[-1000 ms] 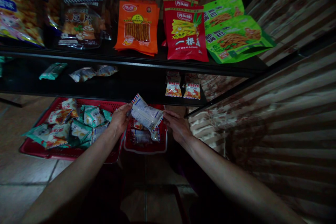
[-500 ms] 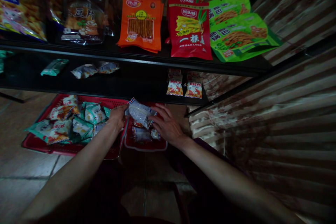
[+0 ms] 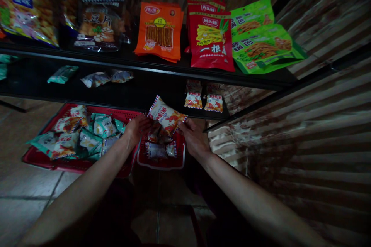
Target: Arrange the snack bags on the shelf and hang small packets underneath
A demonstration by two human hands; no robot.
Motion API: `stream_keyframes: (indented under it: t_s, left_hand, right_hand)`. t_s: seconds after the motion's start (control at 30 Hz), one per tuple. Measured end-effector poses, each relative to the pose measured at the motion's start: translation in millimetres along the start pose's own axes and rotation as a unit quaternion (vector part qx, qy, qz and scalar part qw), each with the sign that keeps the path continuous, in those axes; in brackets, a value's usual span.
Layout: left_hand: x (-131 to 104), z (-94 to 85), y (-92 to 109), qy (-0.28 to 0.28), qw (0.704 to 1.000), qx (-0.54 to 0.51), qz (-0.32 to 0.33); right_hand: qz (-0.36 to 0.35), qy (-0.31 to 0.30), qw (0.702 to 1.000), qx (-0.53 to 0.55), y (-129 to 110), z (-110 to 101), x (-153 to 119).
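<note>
My right hand (image 3: pixel 193 134) pinches the lower right corner of a white-and-orange snack packet (image 3: pixel 166 115), its printed front turned up. The packet is tilted above a small red basket (image 3: pixel 162 165) that holds several similar packets. My left hand (image 3: pixel 136 128) is at the packet's left, over the rim between the two baskets. Its fingers are stretched out toward the packet, and whether they touch it is unclear. Left of that hand, a larger red basket (image 3: pixel 40 160) holds green packets (image 3: pixel 103 125) and white-and-orange packets (image 3: pixel 65 144).
Above the baskets, a black shelf's lower board (image 3: pixel 156 88) carries small packets (image 3: pixel 193 97). On its upper board stand orange bags (image 3: pixel 159 32), red bags (image 3: pixel 211 40) and green bags (image 3: pixel 261 48). A shelf leg (image 3: pixel 246 110) and a striped curtain-like surface (image 3: pixel 290 154) lie to the right.
The packet has turned over from its grey back to its printed front and now sits in my right hand's pinch. My left hand has shifted slightly right.
</note>
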State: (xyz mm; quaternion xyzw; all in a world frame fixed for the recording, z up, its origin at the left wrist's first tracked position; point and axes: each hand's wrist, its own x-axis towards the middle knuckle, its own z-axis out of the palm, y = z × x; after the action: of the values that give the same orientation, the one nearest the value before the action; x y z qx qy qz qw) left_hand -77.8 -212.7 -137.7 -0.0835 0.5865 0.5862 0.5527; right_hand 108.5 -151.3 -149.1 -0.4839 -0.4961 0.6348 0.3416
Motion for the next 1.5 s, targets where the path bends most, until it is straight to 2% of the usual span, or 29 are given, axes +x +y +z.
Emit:
stream_keyframes:
  t_s: [0.1, 0.2, 0.37, 0.53, 0.67, 0.8, 0.93, 1.1, 1.23, 1.3, 1.4, 1.5]
  left_hand:
    - [2.5, 4.3, -6.0, -0.03, 0.999, -0.005, -0.017]
    - [3.5, 7.4, -9.8, -0.052, 0.998, -0.027, 0.01]
    - [6.3, 7.1, -21.6, -0.117, 0.992, 0.005, 0.038]
    - [6.0, 13.3, -38.3, -0.149, 0.987, 0.001, 0.065]
    - [0.7, 21.1, -48.2, -0.167, 0.981, -0.021, 0.091]
    - [0.5, 25.1, -57.7, -0.183, 0.98, -0.024, 0.074]
    - [6.3, 30.0, -63.3, -0.158, 0.984, -0.004, 0.079]
    - [10.0, 38.0, -57.3, -0.126, 0.983, 0.047, 0.128]
    - [5.8, 36.8, -46.8, -0.131, 0.977, 0.067, 0.154]
    - [2.3, 33.4, -42.2, -0.142, 0.973, 0.086, 0.16]
    - [-2.0, 29.8, -39.5, -0.181, 0.966, 0.111, 0.151]
    - [-0.7, 34.9, -42.1, -0.224, 0.957, 0.115, 0.146]
  right_hand:
    - [0.128, 0.029, 0.979, 0.157, 4.1, 4.0, -1.7]
    - [0.192, 0.038, 0.958, 0.21, 7.6, 8.0, -8.0]
    - [0.207, 0.006, 0.947, 0.244, 17.6, 9.4, -20.0]
    - [0.247, 0.029, 0.943, 0.222, 25.9, 5.7, -26.0]
    - [0.241, 0.051, 0.941, 0.231, 24.8, 3.8, -27.6]
    - [0.222, 0.046, 0.942, 0.247, 24.0, 4.8, -26.4]
    - [0.22, 0.05, 0.941, 0.251, 27.4, 8.1, -23.6]
    - [0.231, 0.05, 0.945, 0.225, 23.2, 10.9, -16.9]
    - [0.186, 0.116, 0.961, 0.171, 9.4, 5.2, -6.4]
    - [0.166, 0.127, 0.967, 0.146, 1.9, 0.1, -1.9]
    - [0.133, 0.072, 0.983, 0.102, -5.8, -5.4, 0.9]
    - [0.117, -0.003, 0.99, 0.082, -5.9, -6.0, 3.8]
